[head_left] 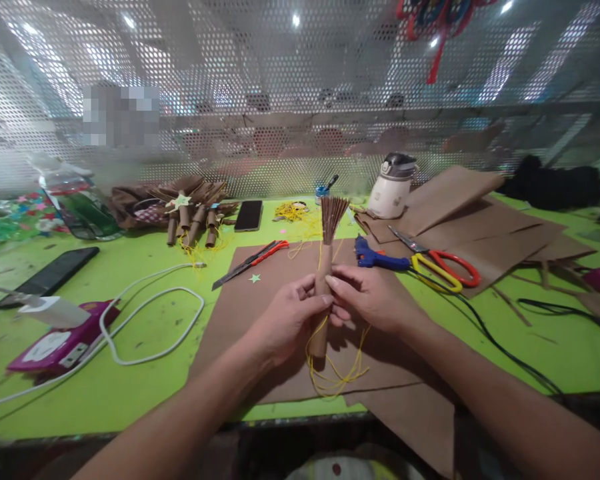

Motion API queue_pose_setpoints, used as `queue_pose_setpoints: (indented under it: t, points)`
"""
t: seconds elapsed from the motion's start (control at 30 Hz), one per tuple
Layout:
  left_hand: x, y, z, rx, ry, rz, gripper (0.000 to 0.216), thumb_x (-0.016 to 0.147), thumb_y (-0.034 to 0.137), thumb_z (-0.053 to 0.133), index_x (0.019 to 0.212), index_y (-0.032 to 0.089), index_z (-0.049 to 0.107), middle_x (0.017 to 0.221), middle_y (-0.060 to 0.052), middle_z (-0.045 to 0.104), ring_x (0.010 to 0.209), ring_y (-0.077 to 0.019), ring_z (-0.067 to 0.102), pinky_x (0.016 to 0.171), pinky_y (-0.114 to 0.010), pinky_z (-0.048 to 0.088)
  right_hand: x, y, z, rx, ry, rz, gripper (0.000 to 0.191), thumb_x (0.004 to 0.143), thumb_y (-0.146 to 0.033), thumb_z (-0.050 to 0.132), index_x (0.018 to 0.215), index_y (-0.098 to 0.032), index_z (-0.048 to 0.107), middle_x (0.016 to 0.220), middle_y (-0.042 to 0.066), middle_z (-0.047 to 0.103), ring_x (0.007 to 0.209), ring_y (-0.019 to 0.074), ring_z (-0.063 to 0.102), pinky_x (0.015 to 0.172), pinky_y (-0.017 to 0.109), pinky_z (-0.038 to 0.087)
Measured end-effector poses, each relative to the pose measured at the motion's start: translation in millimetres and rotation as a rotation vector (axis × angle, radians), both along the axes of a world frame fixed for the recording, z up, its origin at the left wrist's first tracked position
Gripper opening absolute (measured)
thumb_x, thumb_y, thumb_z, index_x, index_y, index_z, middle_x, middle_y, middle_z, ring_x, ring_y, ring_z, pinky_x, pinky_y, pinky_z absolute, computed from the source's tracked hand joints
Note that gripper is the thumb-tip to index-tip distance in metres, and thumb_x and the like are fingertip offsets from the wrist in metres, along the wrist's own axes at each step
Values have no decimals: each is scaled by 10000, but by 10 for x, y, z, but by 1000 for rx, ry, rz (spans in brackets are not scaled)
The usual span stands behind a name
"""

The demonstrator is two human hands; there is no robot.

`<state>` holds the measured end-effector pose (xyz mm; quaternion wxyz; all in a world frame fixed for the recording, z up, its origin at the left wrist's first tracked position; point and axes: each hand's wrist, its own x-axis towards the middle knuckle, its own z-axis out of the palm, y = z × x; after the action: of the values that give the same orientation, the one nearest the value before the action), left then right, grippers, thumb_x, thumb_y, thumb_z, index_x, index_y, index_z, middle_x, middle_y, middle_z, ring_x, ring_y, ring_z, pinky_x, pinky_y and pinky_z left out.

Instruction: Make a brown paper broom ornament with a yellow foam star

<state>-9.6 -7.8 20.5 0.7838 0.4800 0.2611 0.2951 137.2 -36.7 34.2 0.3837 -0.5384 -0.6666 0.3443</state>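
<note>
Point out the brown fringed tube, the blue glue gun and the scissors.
Brown fringed tube (323, 270): head view, on its rolled shaft below the fringe.
Blue glue gun (373, 257): head view, on its blue body.
Scissors (419, 249): head view, where blades meet handles.

A glue gun (375, 255), scissors (421, 250) and brown paper sheets (500, 233) on a green table (150, 393) suggest a craft workshop.

Small white lights glare at the top of the grey perforated metal screen (260, 80), reflected or shining through, I cannot tell which. The lime-green worktop (155, 393) is evenly, moderately lit; below its front edge the picture falls dark. Soft shadows lie under the bare hands (291, 312) on the flat brown paper sheet (250, 340). Wide-angle stretching and softness mark the sides; a pixelated patch covers the upper left.
</note>
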Motion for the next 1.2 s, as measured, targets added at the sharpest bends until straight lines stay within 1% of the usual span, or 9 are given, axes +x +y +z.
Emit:
queue_pose_setpoints:
  t: [0.1, 0.27, 0.5, 0.63, 0.73, 0.83, 0.93, 1.1, 1.2]
  points:
    - [3, -6, 11, -3, -4, -12, 216, 725, 169, 670, 922, 99, 621, 734, -82, 681, 624, -131, 625, 644, -239, 489, 9, 4, -6, 21, -9, -33, 209, 855, -272, 487, 786, -172, 657, 584, 4, 642, 514, 133, 568, 480, 226, 391]
    - [1, -9, -4, -41, -29, -14, 378, 707, 97, 666, 1077, 100, 589, 801, -87, 686, 724, -163, 653, 732, -281, 504, 46, 22, -35, -3, -63, -39, 251, 866, -304, 477, 836, -149, 672, 744, 47, 694, 603, 148, 594, 550, 241, 439]
    - [-37, 2, -45, -31, -91, -55, 350, 713, 65, 628, 1061, 88, 601, 869, -127, 691, 795, -197, 668, 814, -325, 492, 58, 36, -37, 2, -14, -30, 243, 865, -287, 481, 892, -137, 671, 826, 48, 702, 708, 153, 611, 620, 235, 467]
    - [-55, 25, -81, -15, -101, -80, 422, 734, 51, 601, 1151, 90, 554, 914, -139, 689, 822, -211, 670, 851, -358, 484, 43, 30, -8, -44, 12, -39, 245, 855, -294, 483, 900, -128, 658, 770, 43, 680, 656, 141, 583, 588, 231, 461]
    - [-53, 33, -94, -20, -110, -84, 449, 744, 47, 598, 1185, 104, 535, 946, -131, 683, 837, -198, 667, 863, -344, 479, 28, 24, 5, -72, 61, -41, 229, 840, -315, 509, 891, -137, 645, 713, 27, 643, 598, 124, 543, 547, 224, 442]
    - [-39, 24, -90, -14, -112, -80, 438, 736, 54, 613, 1166, 99, 543, 933, -128, 682, 844, -201, 665, 853, -334, 483, 13, 28, -14, -121, 147, -64, 234, 830, -360, 537, 794, -145, 623, 599, -6, 560, 515, 102, 480, 488, 217, 406]
    - [-30, 10, -95, -7, -103, -82, 431, 729, 62, 620, 1152, 98, 547, 905, -128, 684, 836, -204, 665, 847, -337, 485, 9, 53, -101, -168, 295, -65, 275, 811, -417, 573, 763, -147, 604, 555, -34, 497, 465, 77, 421, 434, 203, 357]
    - [-29, 4, -120, -17, -71, -77, 456, 694, 41, 615, 1139, 107, 547, 905, -125, 679, 820, -191, 654, 802, -320, 495, 25, 104, -304, -224, 516, 26, 310, 784, -453, 619, 839, -148, 599, 618, -34, 531, 440, 52, 403, 397, 187, 327]
    - [-21, 4, -99, -28, -64, -59, 373, 684, 60, 618, 1053, 102, 580, 860, -110, 674, 753, -167, 641, 733, -279, 499, 30, 113, -367, -230, 583, 94, 281, 809, -429, 607, 855, -153, 586, 569, -54, 512, 408, 45, 406, 393, 182, 324]
